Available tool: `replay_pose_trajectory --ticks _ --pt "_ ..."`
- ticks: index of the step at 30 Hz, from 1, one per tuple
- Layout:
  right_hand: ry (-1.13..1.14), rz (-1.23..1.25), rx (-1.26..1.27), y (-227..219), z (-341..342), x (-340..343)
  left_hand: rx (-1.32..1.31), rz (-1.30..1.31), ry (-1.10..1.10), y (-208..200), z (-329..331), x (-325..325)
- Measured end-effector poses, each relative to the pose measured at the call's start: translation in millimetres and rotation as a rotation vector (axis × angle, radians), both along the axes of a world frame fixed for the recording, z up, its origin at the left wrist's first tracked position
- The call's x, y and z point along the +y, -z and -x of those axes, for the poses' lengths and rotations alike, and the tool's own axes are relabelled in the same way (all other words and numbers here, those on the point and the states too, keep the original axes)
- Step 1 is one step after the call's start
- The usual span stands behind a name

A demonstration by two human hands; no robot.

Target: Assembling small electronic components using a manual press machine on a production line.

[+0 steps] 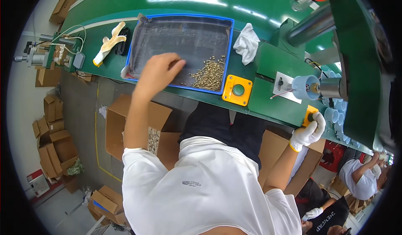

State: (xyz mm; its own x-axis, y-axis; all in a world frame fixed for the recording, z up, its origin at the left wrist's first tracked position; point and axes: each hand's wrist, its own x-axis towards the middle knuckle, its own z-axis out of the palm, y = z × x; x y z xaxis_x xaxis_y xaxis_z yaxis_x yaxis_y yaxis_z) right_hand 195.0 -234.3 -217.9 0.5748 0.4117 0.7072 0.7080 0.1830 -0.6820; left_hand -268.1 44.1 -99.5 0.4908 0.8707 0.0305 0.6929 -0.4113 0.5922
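My bare left hand (161, 71) is over the near side of a blue-rimmed tray (176, 38) lined with dark mesh. Its fingers are bent in toward the thumb, and what they hold, if anything, I cannot make out. Small brass-coloured metal pieces (209, 75) lie heaped in the tray's near right corner, to the right of this hand. My right hand (309, 132) wears a white glove and reaches to a yellow button box (310, 114) at the bench edge. Its fingers are curved beside the dark button, with the thumb apart. Nothing shows in its grasp.
A second yellow box with a green button (238, 90) sits right of the tray, near a white cloth (247, 43). A press fixture with a light-blue cup (305, 87) stands farther right. A glove (109, 44) lies left. Cardboard boxes (117, 126) and co-workers (360, 174) are nearby.
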Motion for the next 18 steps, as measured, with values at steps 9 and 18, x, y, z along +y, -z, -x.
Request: replay_pose_trajectory --ticks 9,18 --pt "0.054 -0.038 0.047 -4 12 9 0.185 0.331 0.127 3 -1 4" --pt "0.062 -0.041 0.023 3 6 3 0.119 0.256 0.171 11 -51 -13"
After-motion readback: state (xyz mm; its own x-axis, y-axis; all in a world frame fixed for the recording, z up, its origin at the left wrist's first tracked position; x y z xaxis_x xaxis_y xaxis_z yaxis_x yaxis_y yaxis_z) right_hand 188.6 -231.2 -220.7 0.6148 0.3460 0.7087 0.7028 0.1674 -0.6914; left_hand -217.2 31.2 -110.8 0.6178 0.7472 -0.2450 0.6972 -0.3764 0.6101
